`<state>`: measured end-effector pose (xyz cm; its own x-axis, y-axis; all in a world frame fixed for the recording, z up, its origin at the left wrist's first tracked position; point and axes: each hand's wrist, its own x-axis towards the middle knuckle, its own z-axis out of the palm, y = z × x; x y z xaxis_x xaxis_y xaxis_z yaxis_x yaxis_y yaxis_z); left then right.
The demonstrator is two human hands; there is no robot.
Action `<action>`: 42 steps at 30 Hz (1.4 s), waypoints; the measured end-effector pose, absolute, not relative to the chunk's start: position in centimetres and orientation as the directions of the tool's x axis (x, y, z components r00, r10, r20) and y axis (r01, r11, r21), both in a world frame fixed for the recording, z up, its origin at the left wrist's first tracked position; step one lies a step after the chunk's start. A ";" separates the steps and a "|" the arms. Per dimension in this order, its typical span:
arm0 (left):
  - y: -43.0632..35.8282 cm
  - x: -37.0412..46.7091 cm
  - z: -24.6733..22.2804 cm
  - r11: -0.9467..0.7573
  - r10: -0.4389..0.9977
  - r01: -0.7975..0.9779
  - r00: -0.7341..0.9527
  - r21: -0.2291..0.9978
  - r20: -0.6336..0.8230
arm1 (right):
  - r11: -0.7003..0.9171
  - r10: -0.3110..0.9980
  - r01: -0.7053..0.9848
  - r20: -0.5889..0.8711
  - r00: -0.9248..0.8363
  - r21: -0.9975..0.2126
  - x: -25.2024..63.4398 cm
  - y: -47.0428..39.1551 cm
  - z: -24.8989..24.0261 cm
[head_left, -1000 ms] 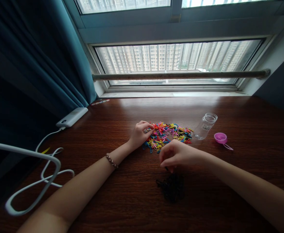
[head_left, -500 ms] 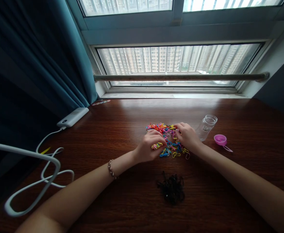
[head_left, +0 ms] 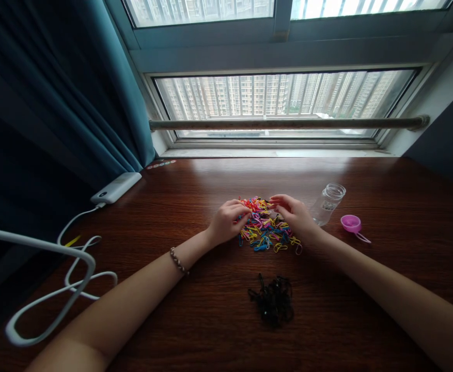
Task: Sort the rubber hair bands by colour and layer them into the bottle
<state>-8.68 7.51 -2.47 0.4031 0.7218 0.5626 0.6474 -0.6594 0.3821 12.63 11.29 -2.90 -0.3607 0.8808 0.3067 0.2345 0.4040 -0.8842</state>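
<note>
Colourful small rubber bands (head_left: pixel 267 227) lie in a loose pile on the brown wooden table. At the pile's left edge is my left hand (head_left: pixel 230 219), its fingers bent together over the bands; whatever they pinch is too small to make out. My right hand (head_left: pixel 294 213) hovers at the right side of the pile, thumb and fingers apart, with nothing visible between them. Nearer to me lies a separate clump of black bands (head_left: pixel 273 300). A clear open jar (head_left: pixel 327 205) stands just beyond my right hand, and a pink lid (head_left: pixel 351 223) rests to its right.
A white power bank (head_left: pixel 116 187) with a thick white cable (head_left: pixel 69 250) occupies the left side beside the blue curtain (head_left: pixel 106 103). Behind the table (head_left: pixel 195 181), a metal bar (head_left: pixel 288 124) crosses the window.
My left hand has moved left and slightly away from me, and the yellow and pink bands seen in it are no longer visible there. My right hand has shifted slightly left.
</note>
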 end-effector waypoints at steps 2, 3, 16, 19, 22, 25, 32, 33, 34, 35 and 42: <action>8.2 -9.2 -2.8 -0.610 0.759 0.663 0.333 0.433 0.559 | 0.398 0.898 0.265 0.314 -0.309 -0.878 12.8 11.5 -2.9; 8.4 -9.3 -2.9 -0.592 0.775 0.661 0.309 0.461 0.552 | 0.403 0.899 0.292 0.315 -0.304 -0.867 12.9 11.5 -2.9; 7.7 -8.5 -2.7 -0.612 0.775 0.749 0.504 0.253 0.381 | 0.606 0.794 0.556 0.387 -0.469 -0.569 12.6 10.3 -2.6; 7.7 -8.3 -2.8 -0.598 0.794 0.765 0.527 0.237 0.303 | 0.566 0.824 0.623 0.377 -0.423 -0.540 12.9 10.6 -2.9; 7.7 -8.4 -3.0 -0.577 0.808 0.778 0.499 0.249 0.314 | 0.520 0.853 0.659 0.361 -0.376 -0.543 13.1 11.0 -3.3; 7.7 -8.4 -3.1 -0.575 0.805 0.778 0.482 0.253 0.345 | 0.511 0.859 0.652 0.357 -0.367 -0.560 13.1 11.2 -3.6; 7.9 -8.5 -3.3 -0.567 0.803 0.783 0.457 0.256 0.383 | 0.487 0.873 0.626 0.319 -0.369 -0.609 13.1 11.2 -3.9; 7.9 -8.5 -3.3 -0.565 0.804 0.786 0.456 0.250 0.382 | 0.489 0.872 0.623 0.318 -0.373 -0.611 13.1 11.2 -3.9; 7.9 -8.5 -3.3 -0.562 0.805 0.790 0.454 0.245 0.381 | 0.491 0.871 0.623 0.318 -0.375 -0.609 13.1 11.2 -3.9; 7.9 -8.5 -3.3 -0.559 0.806 0.793 0.451 0.243 0.382 | 0.494 0.869 0.625 0.319 -0.378 -0.604 13.2 11.2 -3.8; 7.8 -8.5 -3.4 -0.554 0.804 0.798 0.438 0.237 0.403 | 0.491 0.869 0.647 0.381 -0.316 -0.584 13.2 11.2 -3.3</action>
<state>-8.50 7.85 -3.37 0.4378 0.8037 0.4030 0.7982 -0.5537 0.2371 13.22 11.16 -3.28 -0.3162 0.8689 0.3808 0.6466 0.4911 -0.5837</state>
